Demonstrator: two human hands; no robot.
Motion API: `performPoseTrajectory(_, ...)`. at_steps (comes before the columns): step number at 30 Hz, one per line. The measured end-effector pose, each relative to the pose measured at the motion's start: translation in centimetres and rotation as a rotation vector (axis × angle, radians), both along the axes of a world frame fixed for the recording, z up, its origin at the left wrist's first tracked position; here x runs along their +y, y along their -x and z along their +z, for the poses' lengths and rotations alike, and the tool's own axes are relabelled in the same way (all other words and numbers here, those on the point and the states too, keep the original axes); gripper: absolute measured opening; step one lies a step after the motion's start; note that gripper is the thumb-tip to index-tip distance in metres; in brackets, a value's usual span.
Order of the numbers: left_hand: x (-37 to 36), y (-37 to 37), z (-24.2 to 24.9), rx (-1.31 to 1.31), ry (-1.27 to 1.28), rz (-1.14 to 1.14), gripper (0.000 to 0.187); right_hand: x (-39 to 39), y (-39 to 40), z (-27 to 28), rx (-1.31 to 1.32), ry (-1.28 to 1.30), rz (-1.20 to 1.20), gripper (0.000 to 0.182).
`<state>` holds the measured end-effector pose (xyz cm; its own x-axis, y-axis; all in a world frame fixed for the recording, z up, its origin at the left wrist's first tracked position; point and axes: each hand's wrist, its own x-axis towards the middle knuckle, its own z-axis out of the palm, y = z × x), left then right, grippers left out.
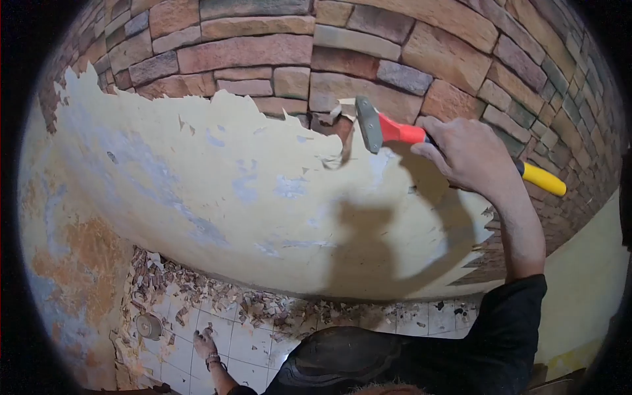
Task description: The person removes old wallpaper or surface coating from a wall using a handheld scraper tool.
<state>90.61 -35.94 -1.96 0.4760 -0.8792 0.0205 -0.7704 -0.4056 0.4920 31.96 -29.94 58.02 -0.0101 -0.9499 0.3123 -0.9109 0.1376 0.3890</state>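
Note:
My right hand (471, 155) is wrapped round the handle of a scraper (401, 133) with a red neck, a grey head and a yellow handle end. The scraper's head rests at the torn edge of the stone-patterned wallpaper (257, 49), where a loose curl of paper (343, 125) hangs. Below that edge shows the bare cream wall (289, 217) with bluish patches. Low at the left, my left hand (205, 343) hangs over the tiled floor, its fingers apart and nothing seen in it.
Torn paper scraps (263, 309) lie along the wall's foot on the white tiles (247, 342). A round object, perhaps a tape roll (149, 326), sits on the floor at the left. Side walls stand at both edges.

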Motion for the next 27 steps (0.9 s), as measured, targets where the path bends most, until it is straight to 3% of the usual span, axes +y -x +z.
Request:
performPoseTrajectory(4, -2.0, 2.9, 0.9, 0.005, -0.007, -0.101, 0.047, 1.0, -0.1, 0.8, -0.015, -0.025, -0.031, 0.039)
performPoseTrajectory(5, -2.9, 2.8, 0.0, 0.225, -0.021, -0.059, 0.047, 0.7, -0.1, 0.7, -0.012, -0.019, -0.034, 0.039)
performPoseTrajectory(6, -3.6, 3.2, -1.0, 0.232, -0.021, -0.061, 0.047, 0.4, 0.1, 0.5, 0.0, -0.006, 0.004, 0.039)
performPoseTrajectory(11, -6.4, 7.3, 4.4, 0.072, 0.035, -0.228, 0.048, 0.1, -0.6, 0.1, 0.003, -0.051, -0.049, 0.039)
performPoseTrajectory(14, -5.4, 5.6, 3.4, 0.071, 0.188, -0.166, 0.048, 1.5, -0.7, 0.9, 0.027, -0.046, -0.143, 0.038)
performPoseTrajectory(18, -5.4, 5.4, 3.1, 0.094, 0.06, -0.165, 0.045, 0.4, -1.0, -0.5, -0.007, 0.013, -0.068, 0.038)
performPoseTrajectory(21, -4.4, 5.7, 5.9, 0.039, 0.094, -0.14, 0.045, 1.3, -1.1, 0.6, 0.014, -0.016, -0.103, 0.038)
performPoseTrajectory(24, -4.4, 4.4, 2.9, -0.054, 0.137, -0.148, 0.046, -0.3, -1.4, -0.9, -0.011, -0.024, -0.066, 0.037)
performPoseTrajectory(25, -4.2, 4.1, 3.0, -0.062, 0.136, -0.156, 0.046, -0.7, -1.0, -1.8, 0.029, 0.071, 0.072, 0.038)
performPoseTrajectory(27, -4.1, 4.5, 2.7, 0.01, 0.098, -0.153, 0.046, 0.4, -0.7, -0.6, 0.016, 0.024, -0.002, 0.039)
